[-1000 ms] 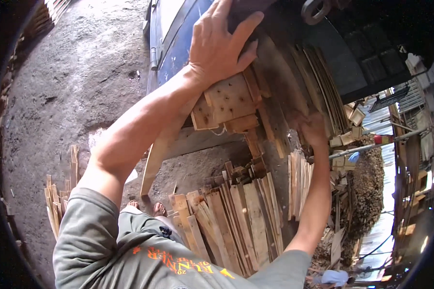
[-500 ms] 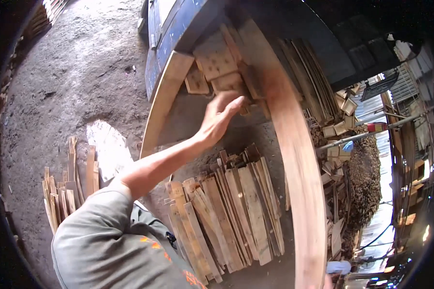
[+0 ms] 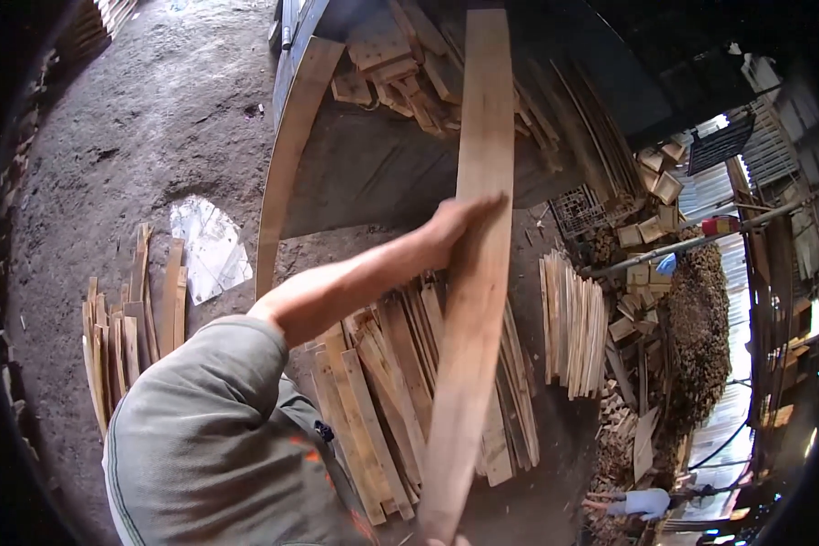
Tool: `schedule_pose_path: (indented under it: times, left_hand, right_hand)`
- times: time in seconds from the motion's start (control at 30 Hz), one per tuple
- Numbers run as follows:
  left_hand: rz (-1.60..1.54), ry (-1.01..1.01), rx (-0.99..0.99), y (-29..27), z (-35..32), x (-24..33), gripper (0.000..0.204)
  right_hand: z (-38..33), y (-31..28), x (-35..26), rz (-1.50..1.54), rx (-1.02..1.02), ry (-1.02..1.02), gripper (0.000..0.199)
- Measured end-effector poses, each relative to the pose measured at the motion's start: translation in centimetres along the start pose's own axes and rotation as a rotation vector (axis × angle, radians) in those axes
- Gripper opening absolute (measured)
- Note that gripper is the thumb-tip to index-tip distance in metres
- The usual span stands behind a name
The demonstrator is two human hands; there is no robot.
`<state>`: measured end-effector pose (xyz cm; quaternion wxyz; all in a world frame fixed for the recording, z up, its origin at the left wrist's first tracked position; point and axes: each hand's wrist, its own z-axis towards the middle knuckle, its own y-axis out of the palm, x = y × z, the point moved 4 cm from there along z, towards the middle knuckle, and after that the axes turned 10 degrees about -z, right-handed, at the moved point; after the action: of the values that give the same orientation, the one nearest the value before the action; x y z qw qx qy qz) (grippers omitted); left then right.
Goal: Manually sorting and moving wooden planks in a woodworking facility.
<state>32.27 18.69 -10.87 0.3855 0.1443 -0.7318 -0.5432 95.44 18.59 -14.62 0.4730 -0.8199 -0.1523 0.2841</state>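
Note:
A long, pale wooden plank [image 3: 482, 118] reaches from the top middle down to the bottom edge, tilted slightly. My left hand [image 3: 467, 223] grips its left edge around the middle, with part of the hand lying across the face of the board. At the board's near end, a bit of my right hand [image 3: 448, 541] shows at the picture's bottom edge, closed around the end; most of it is cut off. Beneath the board lies a stack of rough wooden slats [image 3: 364, 428], partly hidden by it.
Another long board [image 3: 293, 155] stands at left beside a blue-painted structure [image 3: 289, 68]. Wood blocks [image 3: 382, 55] lie at the top. Slat bundles sit at left [image 3: 127, 337] and right [image 3: 573, 318]. A metal pipe [image 3: 664, 250] crosses the right side. Another person [image 3: 642, 502] is at lower right.
The plank has swung left from the right side to the middle. My left hand, off the board with fingers apart before, now holds its edge.

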Motion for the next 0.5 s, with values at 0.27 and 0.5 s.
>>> schedule_pose_path:
  times: [0.27, 0.5]
  left_hand:
    - [0.395, 0.204, -0.185, -4.1, -11.1, -8.7, 0.049]
    - [0.655, 0.340, -0.488, -8.6, -18.9, -7.8, 0.048]
  right_hand:
    - [20.0, -5.9, -16.0, 0.556, 0.235, -0.764, 0.091]
    - [16.8, -15.7, -33.1, 0.692, 0.594, -1.058, 0.129]
